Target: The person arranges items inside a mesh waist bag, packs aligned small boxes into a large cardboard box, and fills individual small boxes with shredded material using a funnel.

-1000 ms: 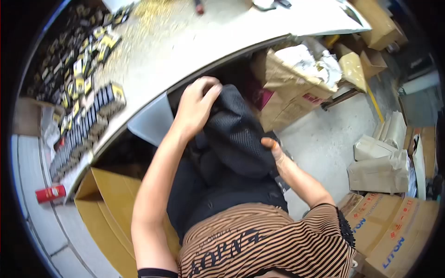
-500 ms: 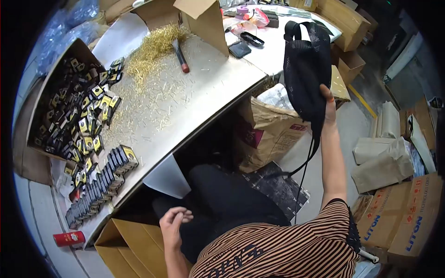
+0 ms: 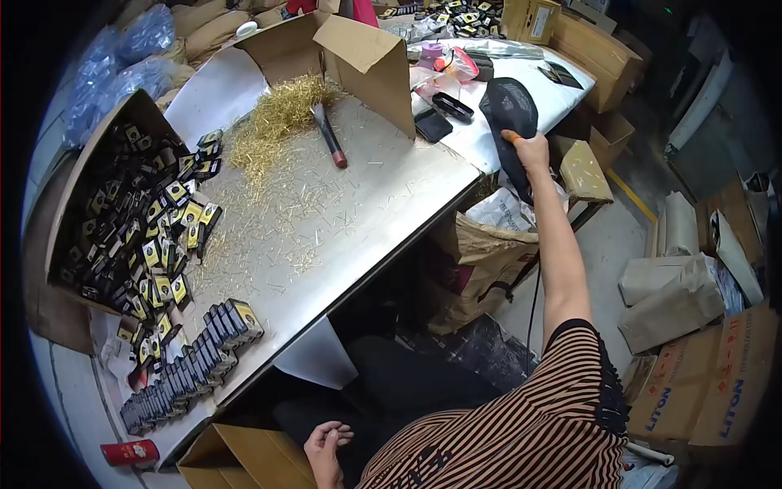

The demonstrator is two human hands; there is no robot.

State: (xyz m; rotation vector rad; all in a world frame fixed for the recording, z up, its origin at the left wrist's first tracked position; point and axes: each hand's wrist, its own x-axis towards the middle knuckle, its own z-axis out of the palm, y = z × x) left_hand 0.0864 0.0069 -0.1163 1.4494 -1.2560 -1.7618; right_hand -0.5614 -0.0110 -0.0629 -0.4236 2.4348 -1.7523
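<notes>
My right hand (image 3: 531, 152) is closed round a black bag (image 3: 511, 106) of mesh-like fabric with long thin straps. It is held out at arm's length, over the corner of the white-covered table (image 3: 562, 90); I cannot tell whether it touches the surface. An orange cover shows on one fingertip of that hand. Low in the view, my left hand (image 3: 329, 450) hovers near my lap with its fingers loosely bent and nothing visible in them. An open cardboard box (image 3: 236, 456) stands just beside it.
On the metal worktable (image 3: 383, 196) lie a heap of gold-coloured pins (image 3: 281, 114), a brush (image 3: 330, 138), a tipped box of small black-and-yellow packs (image 3: 155, 220) and stacked packs (image 3: 191, 367). A red can (image 3: 130, 452) lies at lower left. A paper sack (image 3: 481, 269) stands below the table edge.
The black bag has moved forward and away from me, from above the paper sack to the white-covered table's corner. My left hand has shifted slightly down and right in view.
</notes>
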